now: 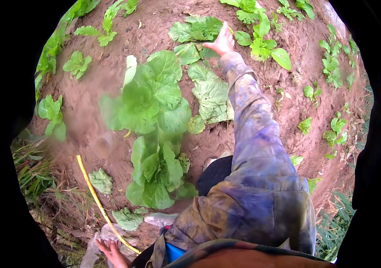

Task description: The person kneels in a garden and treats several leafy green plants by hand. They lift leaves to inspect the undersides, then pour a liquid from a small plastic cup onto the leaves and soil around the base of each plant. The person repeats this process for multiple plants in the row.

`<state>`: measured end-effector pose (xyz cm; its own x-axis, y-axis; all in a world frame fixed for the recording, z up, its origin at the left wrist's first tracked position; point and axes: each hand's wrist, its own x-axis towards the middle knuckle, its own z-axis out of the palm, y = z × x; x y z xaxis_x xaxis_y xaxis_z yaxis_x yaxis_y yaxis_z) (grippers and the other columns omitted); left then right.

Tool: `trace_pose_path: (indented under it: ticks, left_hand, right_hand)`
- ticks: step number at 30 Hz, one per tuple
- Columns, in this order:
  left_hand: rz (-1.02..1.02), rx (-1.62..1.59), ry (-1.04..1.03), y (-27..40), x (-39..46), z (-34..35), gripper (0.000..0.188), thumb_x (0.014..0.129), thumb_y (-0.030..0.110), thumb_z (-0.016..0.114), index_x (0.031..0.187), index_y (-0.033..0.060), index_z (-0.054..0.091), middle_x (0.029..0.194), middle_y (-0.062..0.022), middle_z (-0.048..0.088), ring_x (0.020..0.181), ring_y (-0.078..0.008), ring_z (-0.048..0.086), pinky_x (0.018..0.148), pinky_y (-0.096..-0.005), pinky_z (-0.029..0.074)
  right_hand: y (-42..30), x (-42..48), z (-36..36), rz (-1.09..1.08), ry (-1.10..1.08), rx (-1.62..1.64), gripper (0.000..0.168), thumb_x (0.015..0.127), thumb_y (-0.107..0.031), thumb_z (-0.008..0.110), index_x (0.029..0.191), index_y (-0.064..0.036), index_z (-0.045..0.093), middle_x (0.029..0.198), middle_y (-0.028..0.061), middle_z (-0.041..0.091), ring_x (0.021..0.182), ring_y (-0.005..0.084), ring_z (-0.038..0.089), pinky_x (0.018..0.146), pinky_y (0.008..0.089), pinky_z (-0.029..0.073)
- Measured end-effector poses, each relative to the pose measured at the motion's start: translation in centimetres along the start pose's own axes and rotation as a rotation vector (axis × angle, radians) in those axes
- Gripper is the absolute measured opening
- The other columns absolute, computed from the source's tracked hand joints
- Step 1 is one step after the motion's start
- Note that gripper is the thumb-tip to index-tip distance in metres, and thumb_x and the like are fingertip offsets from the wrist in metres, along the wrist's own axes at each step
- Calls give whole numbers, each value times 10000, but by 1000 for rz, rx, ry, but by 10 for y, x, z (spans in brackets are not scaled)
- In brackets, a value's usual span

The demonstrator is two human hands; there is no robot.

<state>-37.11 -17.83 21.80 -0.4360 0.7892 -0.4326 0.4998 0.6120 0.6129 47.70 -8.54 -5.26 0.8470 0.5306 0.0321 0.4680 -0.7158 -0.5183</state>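
Observation:
My right hand [223, 42] reaches far forward with its fingers apart, beside a pile of picked green leaves [207, 29]. More flat, hole-marked leaves [210, 92] lie on the soil below it. My left hand [112, 252] is low at the left, fingers spread, next to clear plastic sheeting [91, 251] and the end of a yellow stick [98, 201]. Between the hands stand large leafy green plants [167, 90], with another leafy clump [157, 171] nearer me. Neither hand appears to hold anything.
Smaller leafy seedlings [78, 63] grow in the reddish soil on both sides. Single loose leaves [101, 181] lie near the stick. Dry grass [59, 201] borders the bed at the left, and narrow-leaved green plants [334, 221] at the lower right. A dark rounded thing [214, 176] shows beside my sleeve.

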Motion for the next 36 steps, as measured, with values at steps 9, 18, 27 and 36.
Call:
trace_pose_path:
  ticks: [9,18,27,36]
  left_hand:
    - [59,123,-22,0,5,-2,871,908,196,674,1630,236,189,1607,-61,314,1275,-263,522,953,-374,471]
    - [87,165,-44,8,11,10,881,896,176,682,1629,219,194,1611,-77,310,1267,-269,532,953,-375,480]
    - [88,174,-50,7,8,15,892,884,156,691,1627,203,199,1615,-93,306,1258,-274,542,953,-376,489]
    - [95,180,-56,8,10,18,902,873,136,699,1625,186,205,1619,-109,301,1249,-279,551,953,-378,498]
  right_hand:
    - [-1,-18,5,-133,107,71,1270,665,-310,878,1619,-91,69,1328,174,548,1282,362,501,1136,521,319]
    - [-1,19,18,-292,88,273,231,900,-149,624,1098,-137,743,1067,112,710,1019,314,665,908,422,526]
    - [-3,66,30,-187,-469,-397,298,841,-285,729,1122,-184,747,1108,85,733,1085,300,677,903,428,540]
    - [-1,51,27,-130,-362,-175,214,800,-304,783,975,-185,748,959,85,738,951,293,696,832,431,539]
